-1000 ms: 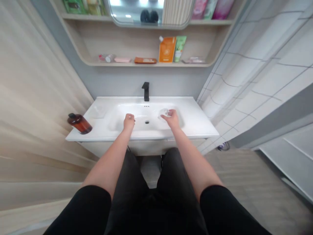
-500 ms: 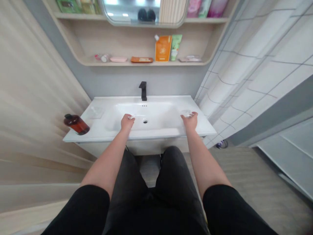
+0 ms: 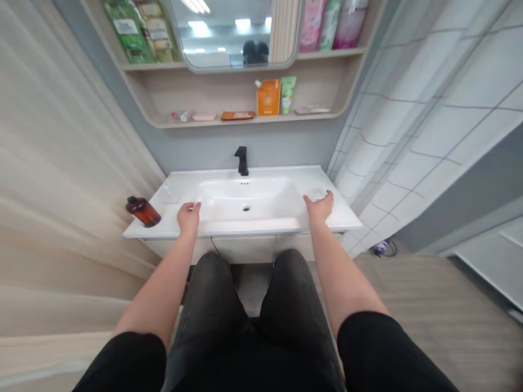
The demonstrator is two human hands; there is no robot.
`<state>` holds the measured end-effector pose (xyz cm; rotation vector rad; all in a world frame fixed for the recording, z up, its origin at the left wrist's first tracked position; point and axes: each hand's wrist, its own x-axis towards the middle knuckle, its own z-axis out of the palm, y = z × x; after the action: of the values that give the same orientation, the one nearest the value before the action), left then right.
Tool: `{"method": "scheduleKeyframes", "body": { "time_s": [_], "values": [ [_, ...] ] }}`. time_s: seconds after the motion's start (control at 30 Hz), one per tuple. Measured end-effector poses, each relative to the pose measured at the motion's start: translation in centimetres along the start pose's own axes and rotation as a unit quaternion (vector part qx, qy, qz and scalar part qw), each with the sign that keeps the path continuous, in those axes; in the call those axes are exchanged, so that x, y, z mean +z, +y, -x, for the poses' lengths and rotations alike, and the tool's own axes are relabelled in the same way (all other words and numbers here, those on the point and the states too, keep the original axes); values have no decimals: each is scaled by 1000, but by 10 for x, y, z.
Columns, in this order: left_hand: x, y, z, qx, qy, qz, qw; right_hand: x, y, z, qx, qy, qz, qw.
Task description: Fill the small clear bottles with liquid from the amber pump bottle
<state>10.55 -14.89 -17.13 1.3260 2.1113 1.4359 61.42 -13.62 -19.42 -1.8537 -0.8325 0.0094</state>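
Observation:
My left hand (image 3: pixel 189 216) is over the left rim of the white washbasin (image 3: pixel 261 224), its thumb and fingers pinched on a small, clear or whitish piece whose kind I cannot make out. At the basin's right side, my right hand (image 3: pixel 320 208) has thumb and fingers spread. A small clear container (image 3: pixel 316 193) stands on the counter just beyond that palm, between the fingertips; whether they touch it is unclear. On the left counter lies a faint clear, flat item (image 3: pixel 170 194). A brown bottle with a black cap (image 3: pixel 143 211) appears near the left edge.
A black faucet (image 3: pixel 242 160) rises behind the basin. Above, a wall shelf (image 3: pixel 163 124) carries an orange pouch (image 3: pixel 268 98), a green tube (image 3: pixel 287 95) and small items. A mirror (image 3: pixel 232 38) and several bottles are higher up. A curtain (image 3: pixel 73 163) hangs at left.
My left hand has moved left, from over the basin to its left rim, still pinching the small piece. The right hand's fingers have spread around the clear container. The view has tilted up slightly.

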Motion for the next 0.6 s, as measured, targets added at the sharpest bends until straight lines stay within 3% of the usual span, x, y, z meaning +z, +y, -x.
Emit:
{"method": "scheduleKeyframes", "body": {
  "time_s": [0.13,0.23,0.43,0.6],
  "values": [
    [-66,-43,4,34,110,-117,986,2,1,-3,14,-21,-3,1000],
    [-92,-60,5,61,131,-163,976,3,4,-5,16,-27,-18,999],
    [-98,-62,-3,-7,92,-172,981,2,9,-7,0,-26,-36,999],
    [-97,-64,-1,14,113,-158,981,4,12,-10,4,-25,-37,999]
  ]
}}
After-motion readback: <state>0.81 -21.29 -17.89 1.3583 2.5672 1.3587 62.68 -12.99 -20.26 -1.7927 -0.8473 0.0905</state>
